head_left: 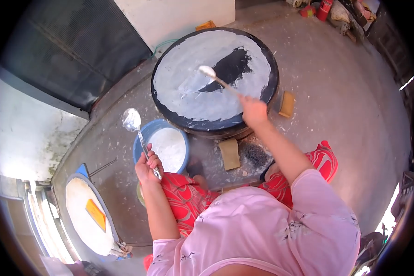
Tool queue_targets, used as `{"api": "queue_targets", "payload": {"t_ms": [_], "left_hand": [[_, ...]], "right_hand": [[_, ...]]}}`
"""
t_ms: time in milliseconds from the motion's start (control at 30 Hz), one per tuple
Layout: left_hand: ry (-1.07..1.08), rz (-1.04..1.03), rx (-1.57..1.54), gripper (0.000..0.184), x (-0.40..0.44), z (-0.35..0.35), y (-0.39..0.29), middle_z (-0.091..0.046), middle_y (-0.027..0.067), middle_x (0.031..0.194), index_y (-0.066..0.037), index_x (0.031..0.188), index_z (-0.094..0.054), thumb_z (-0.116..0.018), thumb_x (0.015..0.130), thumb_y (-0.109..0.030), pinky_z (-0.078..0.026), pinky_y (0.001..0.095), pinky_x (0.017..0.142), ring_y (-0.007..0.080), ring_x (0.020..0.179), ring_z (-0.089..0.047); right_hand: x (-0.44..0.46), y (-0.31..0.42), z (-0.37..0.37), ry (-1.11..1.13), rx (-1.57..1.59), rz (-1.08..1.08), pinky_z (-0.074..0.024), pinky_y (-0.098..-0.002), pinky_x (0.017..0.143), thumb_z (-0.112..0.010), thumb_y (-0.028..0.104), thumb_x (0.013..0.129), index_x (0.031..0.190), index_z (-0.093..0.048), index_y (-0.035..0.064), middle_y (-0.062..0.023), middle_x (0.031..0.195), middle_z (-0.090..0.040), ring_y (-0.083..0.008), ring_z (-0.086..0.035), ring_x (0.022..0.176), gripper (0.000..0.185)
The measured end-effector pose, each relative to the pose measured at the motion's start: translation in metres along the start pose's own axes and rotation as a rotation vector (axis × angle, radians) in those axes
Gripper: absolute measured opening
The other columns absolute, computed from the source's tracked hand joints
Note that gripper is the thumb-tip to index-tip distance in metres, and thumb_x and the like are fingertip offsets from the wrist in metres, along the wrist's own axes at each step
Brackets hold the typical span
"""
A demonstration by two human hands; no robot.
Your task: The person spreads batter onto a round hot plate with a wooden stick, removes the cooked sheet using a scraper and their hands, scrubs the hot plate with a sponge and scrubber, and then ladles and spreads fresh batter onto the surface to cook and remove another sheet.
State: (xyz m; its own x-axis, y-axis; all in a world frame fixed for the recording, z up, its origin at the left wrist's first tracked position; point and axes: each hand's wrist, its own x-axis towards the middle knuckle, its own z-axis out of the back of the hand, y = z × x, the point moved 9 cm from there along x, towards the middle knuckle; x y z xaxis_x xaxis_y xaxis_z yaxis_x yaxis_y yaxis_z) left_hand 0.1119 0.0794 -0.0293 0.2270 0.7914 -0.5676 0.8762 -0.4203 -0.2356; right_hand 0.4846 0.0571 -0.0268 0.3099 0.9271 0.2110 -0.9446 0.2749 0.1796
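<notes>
My left hand (149, 166) is closed round the handle of a metal ladle (132, 119), its white-smeared bowl pointing up over the floor. Below and right of it stands a blue bucket (137, 146) of white batter (169, 147). In my right hand (254, 111) is the thin handle of a spoon-like spreader (207, 71) with a white-coated head. That head is over a large round black griddle (158, 103), at the left end of a bare dark patch. A thin white layer (184, 60) covers most of the griddle around the patch.
Yellowish blocks (229, 154) (287, 104) rest on the floor by the griddle's base, near a dark wiry scrubber (255, 155). At left is a round white-topped stand (80, 221) with an orange piece (95, 214) on it. A red container (324, 10) stands at the far right.
</notes>
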Motion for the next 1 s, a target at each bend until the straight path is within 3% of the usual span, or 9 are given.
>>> {"api": "queue_targets", "payload": {"t_ms": [133,200,300,433,500,633,733,933,1000], "left_hand": [[0.014,-0.003,0.042,0.035,0.005,0.003,-0.002,-0.045,0.0046,0.072,0.004,0.112,-0.045,-0.031,0.095,-0.023,-0.03,0.0204,0.038,0.0092,0.048,-0.036],[0.011,-0.016,0.045,0.035,0.006,0.001,-0.004,-0.045,0.0047,0.071,0.004,0.111,-0.046,-0.03,0.095,-0.023,-0.03,0.0203,0.038,0.0091,0.047,-0.036],[-0.014,-0.025,0.035,0.035,0.006,0.0,-0.001,-0.045,0.0049,0.071,0.004,0.111,-0.046,-0.03,0.095,-0.023,-0.03,0.0203,0.037,0.0091,0.047,-0.037],[-0.002,0.0,0.054,0.035,0.006,0.001,0.001,-0.045,0.0051,0.071,0.004,0.11,-0.046,-0.03,0.095,-0.023,-0.031,0.0204,0.037,0.0092,0.047,-0.038],[0.027,0.016,0.062,0.035,0.007,-0.001,0.002,-0.045,0.0051,0.071,0.004,0.11,-0.047,-0.03,0.095,-0.023,-0.031,0.0204,0.037,0.0092,0.047,-0.038],[-0.005,-0.036,0.039,0.038,0.008,-0.006,0.002,-0.045,0.0039,0.07,0.007,0.112,-0.046,-0.029,0.096,-0.023,-0.032,0.021,0.037,0.009,0.047,-0.038],[-0.027,-0.023,0.049,0.037,0.005,-0.003,0.005,-0.045,0.0045,0.07,0.006,0.111,-0.046,-0.029,0.096,-0.023,-0.032,0.0208,0.037,0.0093,0.047,-0.038],[0.022,0.007,0.046,0.037,0.008,-0.005,0.005,-0.045,0.0051,0.069,0.005,0.11,-0.047,-0.029,0.096,-0.023,-0.033,0.0214,0.037,0.0099,0.048,-0.039],[0.018,-0.005,0.038,0.037,0.011,-0.008,0.007,-0.045,0.005,0.069,0.005,0.11,-0.047,-0.029,0.096,-0.023,-0.033,0.0215,0.037,0.0099,0.047,-0.039]], "right_hand": [[-0.001,-0.017,0.016,-0.077,0.148,-0.148,-0.0486,-0.0402,0.066,-0.052,0.005,0.07,0.11,-0.055,0.0143,-0.0092,0.087,-0.058,-0.0279,-0.059,0.078,0.041],[-0.023,0.005,0.012,-0.202,0.362,-0.108,-0.0487,-0.04,0.064,-0.051,0.006,0.072,0.108,-0.056,0.0133,-0.0098,0.085,-0.057,-0.0281,-0.06,0.076,0.038],[-0.011,0.007,-0.003,-0.111,0.158,0.082,-0.0489,-0.0415,0.063,-0.051,0.006,0.072,0.106,-0.056,0.0129,-0.0106,0.085,-0.057,-0.0288,-0.06,0.072,0.035],[0.022,-0.048,0.018,-0.143,0.09,-0.121,-0.0487,-0.0419,0.066,-0.051,0.006,0.072,0.103,-0.057,0.0122,-0.0113,0.087,-0.058,-0.0286,-0.06,0.074,0.032],[0.009,-0.059,0.017,-0.137,0.318,-0.309,-0.0491,-0.038,0.07,-0.053,0.005,0.069,0.11,-0.057,0.0157,-0.0113,0.087,-0.057,-0.0284,-0.059,0.078,0.042],[-0.022,-0.006,0.012,-0.063,0.337,-0.001,-0.0486,-0.0393,0.072,-0.053,0.004,0.068,0.11,-0.056,0.0156,-0.0115,0.089,-0.057,-0.0298,-0.059,0.081,0.043],[0.017,-0.064,0.002,-0.078,0.065,-0.165,-0.0494,-0.0408,0.068,-0.052,0.005,0.071,0.103,-0.056,0.0136,-0.011,0.091,-0.057,-0.0291,-0.06,0.079,0.034],[-0.002,-0.067,0.013,-0.145,0.265,-0.344,-0.05,-0.0411,0.065,-0.048,0.006,0.076,0.104,-0.055,0.0102,-0.0107,0.09,-0.057,-0.0306,-0.06,0.079,0.029],[-0.003,-0.051,0.02,-0.22,0.31,-0.198,-0.0501,-0.0418,0.063,-0.049,0.007,0.076,0.103,-0.054,0.0086,-0.0111,0.09,-0.056,-0.0314,-0.06,0.078,0.028]]}}
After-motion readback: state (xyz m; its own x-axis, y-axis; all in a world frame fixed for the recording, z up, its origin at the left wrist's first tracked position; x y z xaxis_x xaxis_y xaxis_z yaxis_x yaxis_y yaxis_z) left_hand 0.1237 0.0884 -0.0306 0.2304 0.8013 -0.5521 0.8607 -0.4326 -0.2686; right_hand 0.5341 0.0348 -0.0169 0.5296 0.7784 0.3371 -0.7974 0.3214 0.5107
